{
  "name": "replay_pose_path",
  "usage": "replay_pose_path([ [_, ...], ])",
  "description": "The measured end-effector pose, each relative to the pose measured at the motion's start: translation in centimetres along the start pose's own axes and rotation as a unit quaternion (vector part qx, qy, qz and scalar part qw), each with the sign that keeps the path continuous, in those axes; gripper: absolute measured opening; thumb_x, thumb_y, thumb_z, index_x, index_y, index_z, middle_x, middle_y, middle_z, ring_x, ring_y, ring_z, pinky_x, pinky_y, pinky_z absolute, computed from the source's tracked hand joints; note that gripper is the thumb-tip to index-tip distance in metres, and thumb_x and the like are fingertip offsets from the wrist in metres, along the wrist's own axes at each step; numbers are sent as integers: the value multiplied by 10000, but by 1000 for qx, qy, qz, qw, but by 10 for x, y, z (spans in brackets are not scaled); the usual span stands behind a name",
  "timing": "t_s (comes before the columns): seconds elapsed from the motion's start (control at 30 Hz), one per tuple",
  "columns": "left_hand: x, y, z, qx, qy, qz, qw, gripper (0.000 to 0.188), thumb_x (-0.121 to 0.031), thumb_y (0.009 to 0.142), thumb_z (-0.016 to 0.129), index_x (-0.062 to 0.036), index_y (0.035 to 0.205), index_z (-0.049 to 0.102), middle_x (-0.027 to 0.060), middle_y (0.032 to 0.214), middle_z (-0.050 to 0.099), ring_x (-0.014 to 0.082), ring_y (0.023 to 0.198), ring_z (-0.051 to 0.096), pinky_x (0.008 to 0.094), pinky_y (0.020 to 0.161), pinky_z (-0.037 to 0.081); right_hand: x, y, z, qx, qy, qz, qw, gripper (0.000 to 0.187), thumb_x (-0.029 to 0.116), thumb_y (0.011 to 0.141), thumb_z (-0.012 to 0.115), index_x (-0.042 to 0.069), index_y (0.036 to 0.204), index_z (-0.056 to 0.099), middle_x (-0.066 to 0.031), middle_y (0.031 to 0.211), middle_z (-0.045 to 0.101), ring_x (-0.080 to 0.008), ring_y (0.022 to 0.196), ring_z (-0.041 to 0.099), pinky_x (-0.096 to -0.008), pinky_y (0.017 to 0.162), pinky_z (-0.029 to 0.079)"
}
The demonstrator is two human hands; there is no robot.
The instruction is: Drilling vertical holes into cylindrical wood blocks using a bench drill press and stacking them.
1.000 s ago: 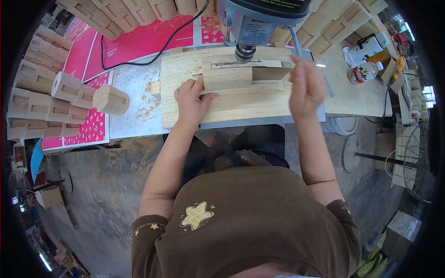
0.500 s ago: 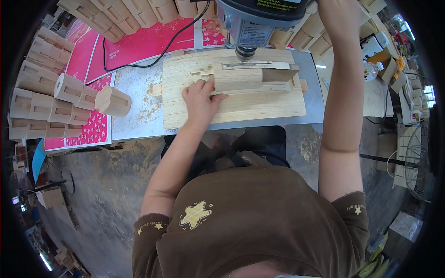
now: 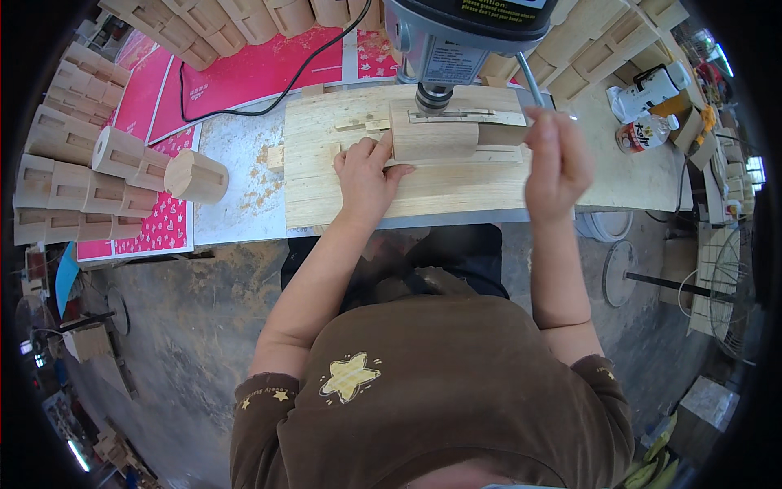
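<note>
A pale wooden block (image 3: 436,140) lies in a wooden jig (image 3: 498,155) on a flat board (image 3: 456,191). My left hand (image 3: 364,175) presses its fingertips against the block's left end; its thumb is spread apart on the near side, not wrapped round the block. Above the block's far side hangs the chuck (image 3: 433,98) of a drill press (image 3: 468,33). My right hand (image 3: 558,163), slightly blurred, is closed round the end of the press's metal lever (image 3: 529,77), right of the jig. The chuck hides any bit's contact with the block.
Slotted wooden cylinders (image 3: 69,134) are stacked at left and along the back. One cylinder (image 3: 196,176) stands apart near sawdust on the table (image 3: 232,212). A black cable (image 3: 285,94) crosses pink sheeting (image 3: 244,77). Bottles (image 3: 643,133) and a carton stand at right.
My right hand has come down and nearer from the upper right, and the lever now shows. The block has slid right along the jig, with my left hand following at its end.
</note>
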State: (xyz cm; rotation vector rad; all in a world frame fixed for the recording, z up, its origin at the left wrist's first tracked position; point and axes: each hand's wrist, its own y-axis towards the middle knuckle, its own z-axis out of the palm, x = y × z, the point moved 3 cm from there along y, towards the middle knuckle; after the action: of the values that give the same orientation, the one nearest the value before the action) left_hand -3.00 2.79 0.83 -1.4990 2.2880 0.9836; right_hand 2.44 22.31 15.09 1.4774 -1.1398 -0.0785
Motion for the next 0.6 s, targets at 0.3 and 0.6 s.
replay_pose_path([
  [0.3, -3, 3, 3, 4, -4, 6, 1000, 572, -314, 660, 761, -114, 1173, 604, 20, 809, 531, 214, 842, 514, 397, 798, 304, -43, -25, 15, -14, 17, -117, 993, 66, 0, 815, 575, -14, 863, 617, -90, 696, 560, -203, 640, 507, -297, 600, 403],
  [0.6, -10, 11, 2, 13, -64, -18, 998, 583, -316, 607, 802, -95, 1118, 627, 33, 880, 552, 212, 895, 516, 389, 845, 294, -39, 164, 9, 16, -73, -26, 997, 260, 203, 906, 497, -27, 931, 614, -84, 725, 580, -153, 686, 537, -266, 634, 417],
])
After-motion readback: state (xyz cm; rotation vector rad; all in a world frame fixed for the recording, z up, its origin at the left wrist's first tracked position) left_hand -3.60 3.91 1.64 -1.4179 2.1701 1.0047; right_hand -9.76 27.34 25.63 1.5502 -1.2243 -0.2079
